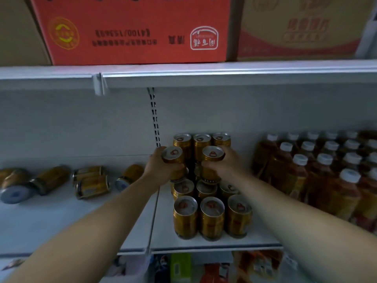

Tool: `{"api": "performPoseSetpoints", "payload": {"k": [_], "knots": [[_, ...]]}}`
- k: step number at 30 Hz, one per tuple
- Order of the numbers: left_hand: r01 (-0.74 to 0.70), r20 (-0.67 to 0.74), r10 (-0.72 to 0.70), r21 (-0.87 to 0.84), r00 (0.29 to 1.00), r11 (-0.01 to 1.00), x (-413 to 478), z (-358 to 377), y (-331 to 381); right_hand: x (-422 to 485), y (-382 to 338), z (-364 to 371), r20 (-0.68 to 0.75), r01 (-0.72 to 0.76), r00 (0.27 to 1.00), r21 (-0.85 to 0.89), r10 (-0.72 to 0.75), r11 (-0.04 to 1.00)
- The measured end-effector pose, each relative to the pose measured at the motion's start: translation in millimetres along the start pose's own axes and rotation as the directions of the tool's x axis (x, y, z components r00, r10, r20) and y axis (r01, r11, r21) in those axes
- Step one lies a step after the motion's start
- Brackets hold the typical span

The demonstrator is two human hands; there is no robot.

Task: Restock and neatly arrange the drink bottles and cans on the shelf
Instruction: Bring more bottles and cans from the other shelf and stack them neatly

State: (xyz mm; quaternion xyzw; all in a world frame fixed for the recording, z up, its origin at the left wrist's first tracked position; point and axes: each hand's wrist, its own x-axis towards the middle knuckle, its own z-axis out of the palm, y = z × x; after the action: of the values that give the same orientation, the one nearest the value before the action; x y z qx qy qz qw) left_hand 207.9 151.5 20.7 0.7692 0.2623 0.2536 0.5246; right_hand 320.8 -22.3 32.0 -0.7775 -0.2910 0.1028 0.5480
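Observation:
Gold drink cans (211,218) stand upright in rows of three on the white shelf (214,245), with a second layer of cans (201,142) stacked at the back. My left hand (158,168) grips one gold can (172,155) upright above the stack's left side. My right hand (228,163) grips another gold can (213,154) above the middle. Several gold cans (91,183) lie on their sides on the shelf to the left.
Brown tea bottles (324,180) with white caps fill the shelf on the right. An orange carton (130,29) and a brown carton (302,27) sit on the upper shelf (224,75). Packaged goods (180,268) show on the shelf below.

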Motion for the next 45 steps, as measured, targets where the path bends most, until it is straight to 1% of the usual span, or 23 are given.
{"api": "performPoseSetpoints", "payload": {"k": [4, 6, 10, 12, 14, 16, 19, 20, 21, 22, 23, 24, 25, 27, 29, 31, 34, 36, 40, 45], "knots": [[-0.012, 0.009, 0.012, -0.008, 1.0, 1.0, 28.0, 3.6, -2.4, 23.9, 2.6, 13.9, -0.062, 0.006, 0.998, 0.006, -0.006, 1.0], [-0.038, 0.054, 0.037, 0.019, 0.998, 0.999, 36.8, 5.1, -4.3, 30.3, 5.0, 20.2, -0.055, 0.003, 0.998, -0.019, -0.004, 1.0], [-0.129, 0.167, 0.119, 0.047, 0.979, 0.991, 38.2, 12.3, -10.4, 32.5, 13.7, 27.4, -0.05, 0.054, 0.997, -0.091, -0.059, 0.994], [-0.107, 0.184, 0.101, 0.022, 0.978, 0.994, 36.9, 14.7, -16.8, 32.9, 16.7, 27.0, -0.042, 0.057, 0.997, -0.131, -0.063, 0.99], [-0.072, 0.2, 0.077, -0.035, 0.977, 0.997, 35.3, 15.0, -19.8, 33.7, 17.2, 25.3, -0.027, 0.05, 0.998, -0.178, -0.055, 0.983], [-0.046, 0.242, 0.056, -0.045, 0.969, 0.998, 33.9, 12.8, -17.1, 35.2, 15.4, 22.4, -0.003, 0.054, 0.998, -0.221, -0.056, 0.974], [-0.069, 0.346, 0.078, -0.038, 0.935, 0.997, 28.3, 6.7, -11.9, 38.0, 5.7, 18.2, 0.103, 0.124, 0.99, -0.325, -0.095, 0.937], [-0.024, 0.345, 0.028, -0.014, 0.938, 1.0, 24.3, 2.9, -9.2, 38.4, 0.6, 16.6, 0.134, 0.137, 0.987, -0.392, -0.091, 0.91], [0.03, 0.328, -0.044, 0.048, 0.944, 0.998, 20.4, -2.9, -8.0, 37.5, -5.0, 15.1, 0.142, 0.131, 0.987, -0.49, -0.069, 0.862], [0.054, 0.312, -0.085, 0.105, 0.946, 0.993, 15.6, -10.0, -7.6, 35.8, -10.9, 14.5, 0.134, 0.133, 0.989, -0.59, -0.067, 0.797], [0.053, 0.303, -0.105, 0.176, 0.947, 0.983, 9.8, -18.9, -8.1, 34.9, -17.6, 15.4, 0.137, 0.177, 0.984, -0.66, -0.115, 0.73], [0.041, 0.296, -0.121, 0.262, 0.948, 0.964, 2.5, -29.5, -8.9, 34.0, -25.5, 18.3, 0.164, 0.25, 0.968, -0.695, -0.191, 0.674], [0.029, 0.28, -0.145, 0.382, 0.949, 0.924, -4.0, -41.3, -9.6, 32.8, -34.9, 22.6, 0.208, 0.322, 0.946, -0.698, -0.25, 0.639], [0.0, 0.257, -0.187, 0.589, 0.948, 0.808, -19.9, -69.8, -14.5, 29.0, -56.2, 36.8, 0.3, 0.409, 0.912, -0.667, -0.278, 0.623], [-0.042, 0.261, -0.189, 0.681, 0.947, 0.731, -35.2, -101.4, -22.9, 25.4, -76.2, 59.5, 0.374, 0.449, 0.891, -0.642, -0.258, 0.621], [-0.013, 0.22, -0.217, 0.73, 0.951, 0.683, -50.5, -134.5, -32.7, 20.3, -94.0, 90.2, 0.441, 0.489, 0.864, -0.621, -0.243, 0.613], [0.113, 0.088, -0.26, 0.735, 0.962, 0.668, -75.6, -187.7, -49.3, 10.3, -119.2, 147.4, 0.512, 0.525, 0.831, -0.588, -0.219, 0.615], [0.162, 0.035, -0.281, 0.745, 0.959, 0.647, -91.5, -229.3, -64.6, 2.4, -135.4, 192.6, 0.543, 0.527, 0.818, -0.579, -0.189, 0.622], [0.24, -0.063, -0.301, 0.764, 0.952, 0.599, -124.8, -320.8, -92.0, -16.7, -168.2, 291.9, 0.57, 0.502, 0.812, -0.569, -0.127, 0.652], [0.304, -0.123, -0.331, 0.758, 0.936, 0.577, -153.6, -423.8, -122.4, -40.1, -198.5, 397.6, 0.587, 0.496, 0.802, -0.555, -0.108, 0.669]]}}
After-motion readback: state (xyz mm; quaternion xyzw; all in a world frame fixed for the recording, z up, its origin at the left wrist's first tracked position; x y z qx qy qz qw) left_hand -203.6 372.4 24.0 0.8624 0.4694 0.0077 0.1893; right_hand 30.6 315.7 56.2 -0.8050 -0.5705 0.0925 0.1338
